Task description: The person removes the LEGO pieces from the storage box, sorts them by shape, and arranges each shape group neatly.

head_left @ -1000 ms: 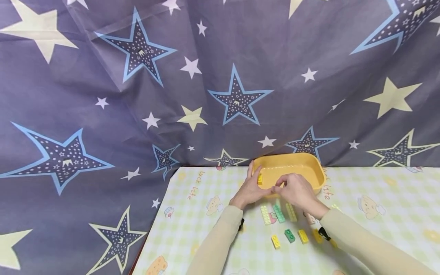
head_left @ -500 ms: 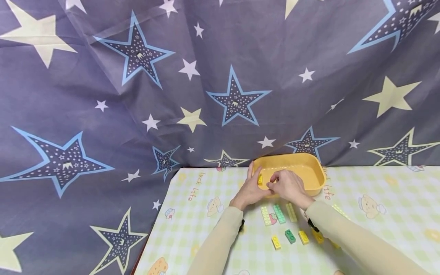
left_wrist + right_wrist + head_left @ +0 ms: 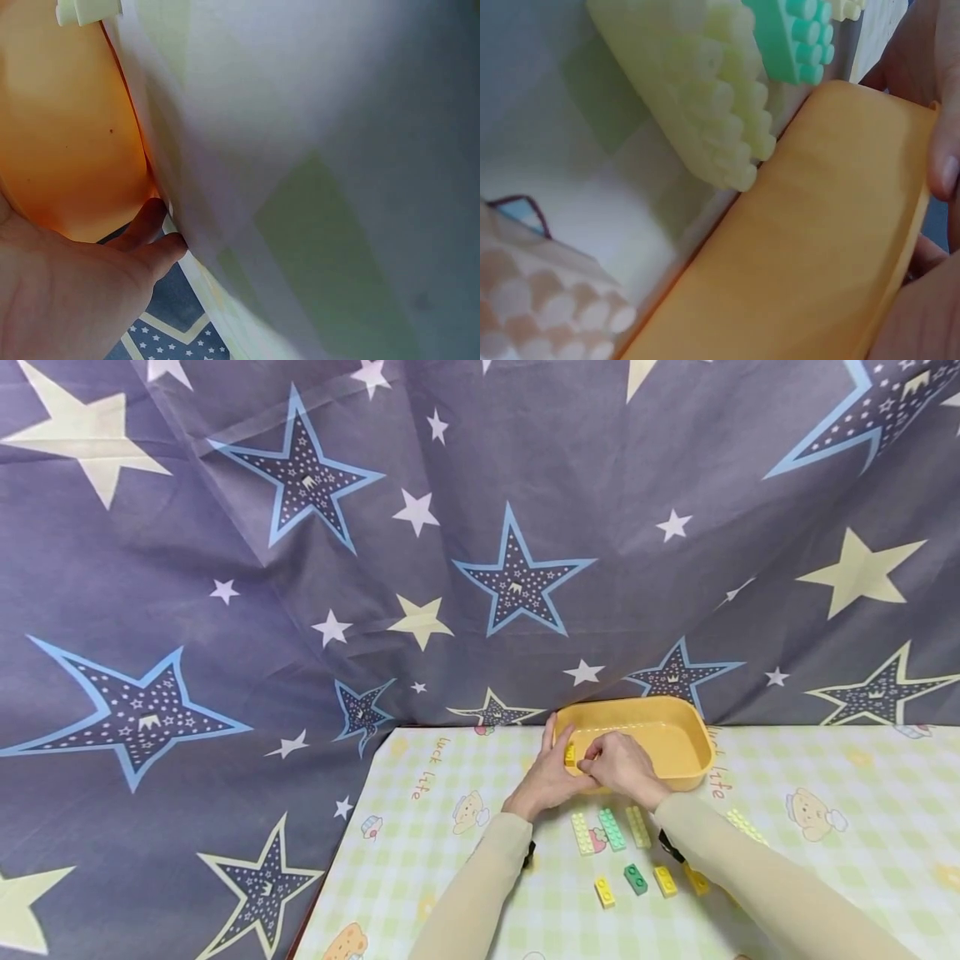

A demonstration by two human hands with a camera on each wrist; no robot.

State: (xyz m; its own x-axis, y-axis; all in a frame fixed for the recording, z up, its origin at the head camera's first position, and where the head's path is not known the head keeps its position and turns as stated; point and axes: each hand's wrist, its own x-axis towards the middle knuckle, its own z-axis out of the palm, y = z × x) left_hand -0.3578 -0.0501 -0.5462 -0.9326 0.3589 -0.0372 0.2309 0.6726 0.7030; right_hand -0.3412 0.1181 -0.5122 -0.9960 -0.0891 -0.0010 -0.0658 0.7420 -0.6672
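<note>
My left hand (image 3: 552,779) grips the left end of a yellow tray (image 3: 678,739), with its thumb over the front rim and its other fingers at the left side. A small yellow toy brick (image 3: 570,753) lies inside the tray near that hand. My right hand (image 3: 621,766) is over the tray's front left part, fingers curled, fingertips close to the left thumb and the brick. What lies between those fingertips is hidden. In the left wrist view, fingers of my left hand (image 3: 90,281) touch the tray's outside (image 3: 67,150).
In front of the tray stand long pale yellow (image 3: 582,834), green (image 3: 611,829) and dull yellow bricks (image 3: 638,827). Nearer lie short yellow (image 3: 604,892) and dark green bricks (image 3: 635,879). A pinkish brick (image 3: 547,300) shows in the right wrist view. A star-patterned curtain (image 3: 480,527) hangs behind.
My right hand has moved a little left over the tray, closer to the yellow brick. The left hand keeps its grip on the tray.
</note>
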